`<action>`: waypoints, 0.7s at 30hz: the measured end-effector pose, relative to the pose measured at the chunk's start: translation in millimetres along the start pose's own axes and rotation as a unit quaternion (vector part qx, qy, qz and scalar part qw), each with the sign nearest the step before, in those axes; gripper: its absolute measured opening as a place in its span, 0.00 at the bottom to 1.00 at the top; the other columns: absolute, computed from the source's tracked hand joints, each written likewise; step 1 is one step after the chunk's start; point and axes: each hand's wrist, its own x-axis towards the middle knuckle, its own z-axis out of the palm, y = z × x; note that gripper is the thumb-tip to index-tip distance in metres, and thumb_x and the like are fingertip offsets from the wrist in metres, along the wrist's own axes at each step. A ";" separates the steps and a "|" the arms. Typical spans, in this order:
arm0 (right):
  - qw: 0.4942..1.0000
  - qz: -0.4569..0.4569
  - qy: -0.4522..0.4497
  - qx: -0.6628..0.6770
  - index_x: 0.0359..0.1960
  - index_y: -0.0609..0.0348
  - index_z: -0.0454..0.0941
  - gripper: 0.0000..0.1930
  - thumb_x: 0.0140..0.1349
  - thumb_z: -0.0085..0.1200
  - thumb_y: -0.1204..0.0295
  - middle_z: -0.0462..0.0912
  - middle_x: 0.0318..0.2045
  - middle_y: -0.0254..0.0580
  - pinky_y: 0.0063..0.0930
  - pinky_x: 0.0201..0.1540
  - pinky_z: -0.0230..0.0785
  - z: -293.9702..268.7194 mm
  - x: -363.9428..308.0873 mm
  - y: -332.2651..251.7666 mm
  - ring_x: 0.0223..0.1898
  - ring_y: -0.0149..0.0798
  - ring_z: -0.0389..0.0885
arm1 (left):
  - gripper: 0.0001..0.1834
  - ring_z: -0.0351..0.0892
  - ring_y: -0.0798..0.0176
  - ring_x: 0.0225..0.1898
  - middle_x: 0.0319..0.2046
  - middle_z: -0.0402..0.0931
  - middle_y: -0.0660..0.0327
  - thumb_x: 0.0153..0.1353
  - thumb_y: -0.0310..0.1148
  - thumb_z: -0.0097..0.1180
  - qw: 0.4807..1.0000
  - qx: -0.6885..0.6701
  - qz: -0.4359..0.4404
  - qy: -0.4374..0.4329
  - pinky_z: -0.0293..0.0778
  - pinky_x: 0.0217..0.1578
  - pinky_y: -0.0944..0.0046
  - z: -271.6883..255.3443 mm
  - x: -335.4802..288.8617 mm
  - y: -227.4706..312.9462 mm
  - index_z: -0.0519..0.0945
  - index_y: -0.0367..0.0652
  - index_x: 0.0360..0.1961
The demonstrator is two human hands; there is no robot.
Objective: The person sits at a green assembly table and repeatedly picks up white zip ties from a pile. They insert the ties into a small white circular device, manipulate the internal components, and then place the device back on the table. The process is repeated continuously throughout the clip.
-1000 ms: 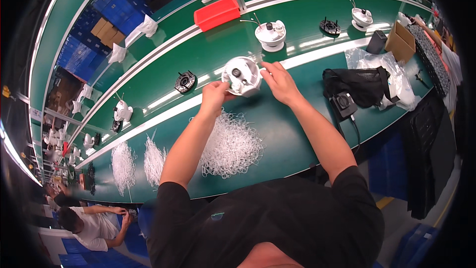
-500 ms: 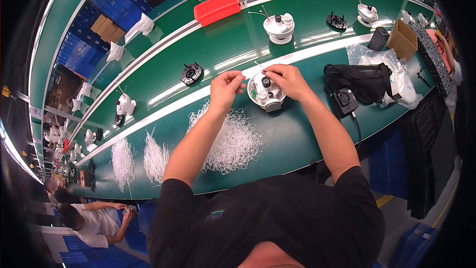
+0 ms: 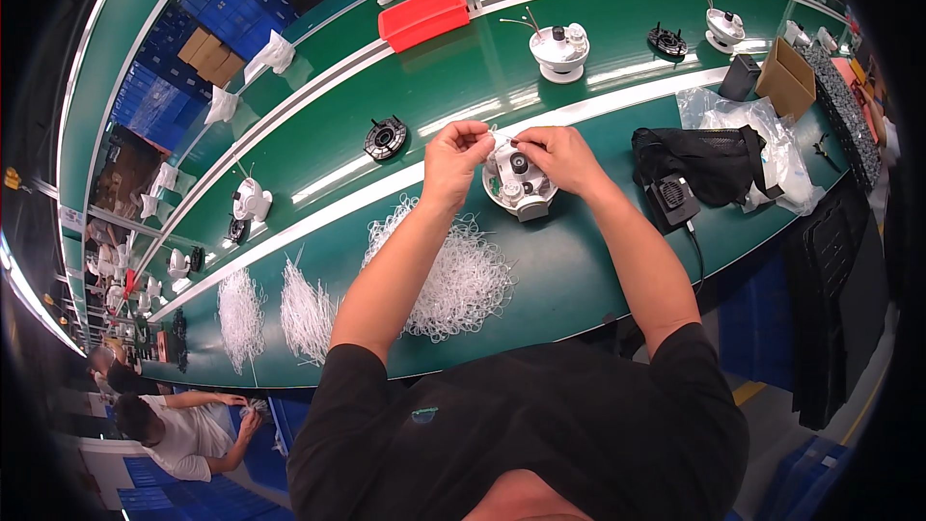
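Observation:
On the green bench in front of me stands a round white camera-like housing with a dark round lens on it and small parts inside. Above its far rim, my left hand pinches a thin white strand. From the other side, my right hand pinches the same strand, its fingertips close to the housing. Whether the strand is a wire or a tie cannot be made out. A heap of looped white strands lies left of the housing, partly behind my left forearm.
Two smaller strand bundles lie farther left. Beyond the bench edge, a green conveyor carries another white housing and black ring-shaped parts. A red tray stands behind. At right are a black bag and a cardboard box.
My left hand has moved right, up to my right hand, and its fingers have come onto the strand. Parts on the conveyor have shifted right. My right hand has hardly moved.

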 end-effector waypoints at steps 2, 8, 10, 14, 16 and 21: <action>1.000 -0.014 -0.001 0.006 0.43 0.58 0.85 0.11 0.62 0.56 0.68 0.86 0.33 0.49 0.37 0.37 0.75 1.7 0.9 3.7 0.32 0.47 0.85 | 0.13 0.79 0.72 0.36 0.36 0.81 0.63 0.59 0.24 0.66 1.000 0.019 -0.001 -0.021 0.76 0.38 0.72 1.9 0.0 -2.7 0.81 0.36 0.45; 0.999 -0.023 0.003 0.038 0.43 0.58 0.85 0.11 0.63 0.56 0.69 0.86 0.34 0.47 0.35 0.37 0.74 0.4 0.7 6.0 0.33 0.45 0.85 | 0.12 0.79 0.73 0.36 0.35 0.83 0.64 0.59 0.24 0.67 0.996 0.048 -0.040 -0.064 0.75 0.38 0.74 5.3 1.8 4.2 0.83 0.37 0.44; 0.998 -0.030 0.003 0.055 0.43 0.58 0.84 0.11 0.63 0.56 0.69 0.86 0.34 0.46 0.34 0.36 0.74 0.2 1.1 9.9 0.32 0.44 0.85 | 0.11 0.79 0.73 0.35 0.35 0.83 0.64 0.59 0.24 0.67 0.996 0.053 -0.048 -0.062 0.75 0.38 0.73 5.3 3.9 3.7 0.84 0.38 0.44; 0.997 -0.040 0.006 0.067 0.42 0.59 0.84 0.10 0.63 0.56 0.69 0.86 0.33 0.46 0.34 0.36 0.74 0.7 0.7 12.0 0.32 0.44 0.85 | 0.11 0.80 0.73 0.35 0.35 0.84 0.64 0.59 0.24 0.67 0.994 0.048 -0.054 -0.078 0.75 0.38 0.72 5.1 5.6 3.9 0.84 0.38 0.43; 0.997 -0.037 0.012 0.059 0.42 0.59 0.84 0.10 0.63 0.56 0.69 0.86 0.33 0.46 0.34 0.36 0.74 0.6 0.9 10.3 0.32 0.43 0.85 | 0.11 0.80 0.72 0.35 0.35 0.84 0.63 0.58 0.24 0.68 0.993 0.043 -0.058 -0.094 0.76 0.38 0.71 5.3 5.5 4.3 0.84 0.38 0.42; 0.998 -0.044 0.021 0.037 0.43 0.62 0.84 0.11 0.64 0.56 0.70 0.86 0.33 0.46 0.33 0.37 0.75 1.7 1.7 12.5 0.32 0.40 0.85 | 0.10 0.81 0.72 0.36 0.35 0.84 0.62 0.57 0.24 0.69 0.990 0.062 -0.069 -0.108 0.77 0.39 0.70 7.2 5.9 7.6 0.84 0.37 0.41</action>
